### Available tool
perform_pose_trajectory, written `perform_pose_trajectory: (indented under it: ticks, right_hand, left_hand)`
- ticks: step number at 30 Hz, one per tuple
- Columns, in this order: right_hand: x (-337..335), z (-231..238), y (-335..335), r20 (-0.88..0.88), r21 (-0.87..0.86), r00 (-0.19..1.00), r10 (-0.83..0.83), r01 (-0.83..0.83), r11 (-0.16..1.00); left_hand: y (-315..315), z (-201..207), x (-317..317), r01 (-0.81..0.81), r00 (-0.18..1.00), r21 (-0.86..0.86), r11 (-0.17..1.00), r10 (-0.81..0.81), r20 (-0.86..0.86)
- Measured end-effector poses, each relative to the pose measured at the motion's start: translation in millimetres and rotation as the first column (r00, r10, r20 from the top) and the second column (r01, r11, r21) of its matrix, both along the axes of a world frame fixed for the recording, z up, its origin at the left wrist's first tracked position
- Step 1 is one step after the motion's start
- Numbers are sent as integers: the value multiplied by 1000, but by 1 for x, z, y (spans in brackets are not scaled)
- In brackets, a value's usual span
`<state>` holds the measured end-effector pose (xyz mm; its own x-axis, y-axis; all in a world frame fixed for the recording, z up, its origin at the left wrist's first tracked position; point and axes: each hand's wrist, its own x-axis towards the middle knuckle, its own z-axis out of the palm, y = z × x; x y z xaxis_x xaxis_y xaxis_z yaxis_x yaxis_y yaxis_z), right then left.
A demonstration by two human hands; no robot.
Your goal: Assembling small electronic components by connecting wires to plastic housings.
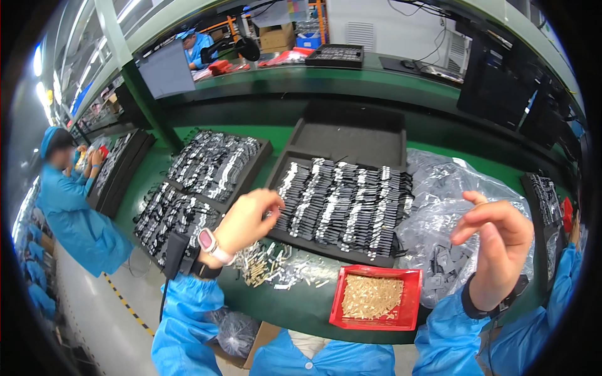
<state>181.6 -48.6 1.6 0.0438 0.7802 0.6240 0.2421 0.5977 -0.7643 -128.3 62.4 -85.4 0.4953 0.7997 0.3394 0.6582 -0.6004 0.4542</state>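
Note:
My left hand (pixel 249 220) hovers at the left edge of a black foam tray (pixel 313 245), fingers curved, a small gap showing between fingertips and thumb; I see nothing in it. Rows of small black-and-silver parts (pixel 342 203) fill that tray. My right hand (pixel 501 235) is raised over a clear plastic bag (pixel 433 219) at the right, fingers bent but apart and holding nothing visible. Between my forearms, near the front edge, stands a red bin (pixel 411 313) of small gold-coloured pieces (pixel 371 296). Loose gold and silver pieces (pixel 269 266) lie scattered below my left hand.
Two more filled trays (pixel 216 166) (pixel 175 219) sit at the left on the green bench. An empty-looking black tray (pixel 351 141) lies behind the middle one. Dark grey pieces (pixel 446 263) show inside the bag. Co-workers in blue are at the left (pixel 75 207) and right edge (pixel 561 288).

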Motion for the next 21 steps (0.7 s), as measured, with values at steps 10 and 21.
perform_pose_trajectory:
  ticks: [10, 21]
  right_hand:
    - [1, 2, -11, 86, 72, 996, -8, 2, 997]
    - [0, 2, -16, 139, 111, 990, 11, -26, 994]
  left_hand:
    - [-79, -41, -46, -115, 960, -151, 982, 71, -271]
    - [-86, -40, -30, -102, 988, -50, 993, 95, -125]
